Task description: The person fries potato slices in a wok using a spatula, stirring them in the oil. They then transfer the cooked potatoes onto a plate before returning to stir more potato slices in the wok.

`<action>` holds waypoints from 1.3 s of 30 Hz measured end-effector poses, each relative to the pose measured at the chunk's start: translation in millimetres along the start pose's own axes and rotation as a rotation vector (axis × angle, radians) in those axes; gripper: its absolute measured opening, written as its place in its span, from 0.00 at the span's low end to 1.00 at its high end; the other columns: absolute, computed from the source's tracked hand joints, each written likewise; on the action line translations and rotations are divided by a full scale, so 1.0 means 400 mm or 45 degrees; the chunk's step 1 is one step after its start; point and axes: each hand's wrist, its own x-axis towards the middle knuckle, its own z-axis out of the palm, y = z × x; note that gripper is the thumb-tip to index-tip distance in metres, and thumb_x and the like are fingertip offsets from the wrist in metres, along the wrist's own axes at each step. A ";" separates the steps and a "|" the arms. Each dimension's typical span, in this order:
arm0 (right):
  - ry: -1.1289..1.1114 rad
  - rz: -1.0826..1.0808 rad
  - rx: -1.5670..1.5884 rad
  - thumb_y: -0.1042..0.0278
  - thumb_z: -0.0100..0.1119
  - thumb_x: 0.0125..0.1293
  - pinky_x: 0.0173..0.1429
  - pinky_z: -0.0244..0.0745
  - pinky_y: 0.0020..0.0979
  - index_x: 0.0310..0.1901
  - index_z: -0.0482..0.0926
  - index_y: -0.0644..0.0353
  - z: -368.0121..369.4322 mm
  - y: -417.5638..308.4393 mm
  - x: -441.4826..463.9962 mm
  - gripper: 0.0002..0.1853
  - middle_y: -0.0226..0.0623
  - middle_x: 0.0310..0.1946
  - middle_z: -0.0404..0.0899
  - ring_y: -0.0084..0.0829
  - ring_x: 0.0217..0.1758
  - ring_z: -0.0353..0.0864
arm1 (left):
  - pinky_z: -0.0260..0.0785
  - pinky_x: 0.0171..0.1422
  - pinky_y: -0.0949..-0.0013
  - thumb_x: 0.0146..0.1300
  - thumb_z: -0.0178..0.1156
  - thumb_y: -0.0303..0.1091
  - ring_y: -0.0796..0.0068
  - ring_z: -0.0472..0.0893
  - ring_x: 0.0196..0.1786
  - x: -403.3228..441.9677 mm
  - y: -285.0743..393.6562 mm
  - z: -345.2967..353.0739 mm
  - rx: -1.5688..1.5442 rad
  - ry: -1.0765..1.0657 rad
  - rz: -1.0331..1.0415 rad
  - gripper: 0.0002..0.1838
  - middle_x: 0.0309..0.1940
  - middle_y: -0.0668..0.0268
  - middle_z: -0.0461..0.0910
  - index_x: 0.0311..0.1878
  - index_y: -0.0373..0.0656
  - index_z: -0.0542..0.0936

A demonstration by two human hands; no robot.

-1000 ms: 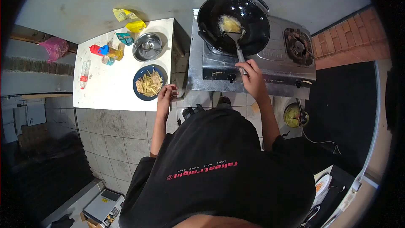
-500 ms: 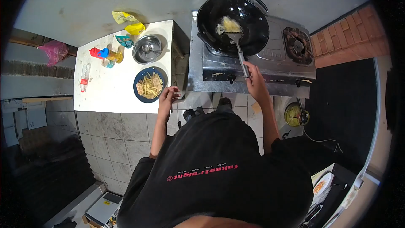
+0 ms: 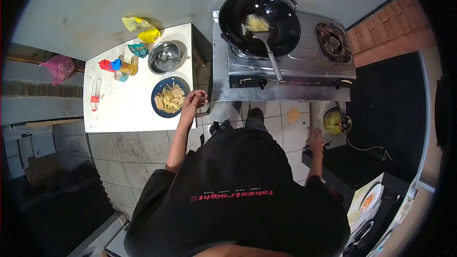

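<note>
A metal spatula [image 3: 270, 56] leans in the black wok [image 3: 285, 31] on the stove, its handle over the front edge and no hand on it. Its blade touches a pale yellow piece of frying food [image 3: 257, 23]. My right hand [image 3: 315, 139], slightly blurred, hangs low over the floor beside the gas cylinder, fingers apart and nothing seen in them. At the white table's right edge, my left hand [image 3: 195, 101] hovers with loosely bent fingers and holds nothing visible. Just left of it is a dark blue plate [image 3: 156, 107] of fries [image 3: 172, 99] and browned pieces.
The gas stove [image 3: 304, 53] has a second burner [image 3: 333, 43] on the right. On the white table [image 3: 124, 119] stand a steel bowl [image 3: 164, 57], squeeze bottles [image 3: 124, 66], a plastic bottle [image 3: 95, 94] and packets [image 3: 148, 34]. A gas cylinder [image 3: 335, 121] is below right.
My right hand has let go of the spatula and moved down and right, away from the stove. The spatula stays in the wok. My left hand has barely moved.
</note>
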 end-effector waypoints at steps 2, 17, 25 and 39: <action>-0.117 0.368 -0.005 0.39 0.52 0.74 0.76 0.61 0.36 0.75 0.60 0.58 0.115 0.128 0.008 0.38 0.42 0.72 0.65 0.41 0.76 0.62 | 0.73 0.56 0.70 0.79 0.49 0.40 0.75 0.83 0.47 -0.013 -0.013 -0.001 0.030 0.014 -0.020 0.14 0.48 0.65 0.82 0.55 0.42 0.77; -0.986 0.883 0.782 0.55 0.53 0.75 0.67 0.73 0.38 0.71 0.67 0.55 0.444 0.334 -0.039 0.27 0.36 0.66 0.72 0.34 0.61 0.77 | 0.73 0.54 0.71 0.79 0.50 0.42 0.75 0.83 0.47 -0.028 -0.035 0.010 0.036 -0.024 -0.017 0.15 0.47 0.66 0.82 0.55 0.43 0.78; -1.097 0.520 0.925 0.61 0.59 0.66 0.53 0.77 0.35 0.60 0.74 0.53 0.138 -0.031 0.075 0.21 0.35 0.48 0.77 0.30 0.51 0.78 | 0.73 0.54 0.70 0.78 0.51 0.42 0.73 0.83 0.47 -0.053 -0.034 0.063 -0.008 0.099 0.034 0.15 0.48 0.66 0.82 0.55 0.43 0.78; -0.224 -1.346 -0.423 0.71 0.53 0.69 0.40 0.82 0.52 0.73 0.64 0.36 -0.147 -0.726 0.235 0.31 0.52 0.45 0.79 0.55 0.34 0.85 | 0.73 0.55 0.69 0.78 0.52 0.41 0.73 0.82 0.48 -0.062 -0.052 0.287 -0.110 0.312 0.100 0.14 0.49 0.66 0.82 0.55 0.43 0.79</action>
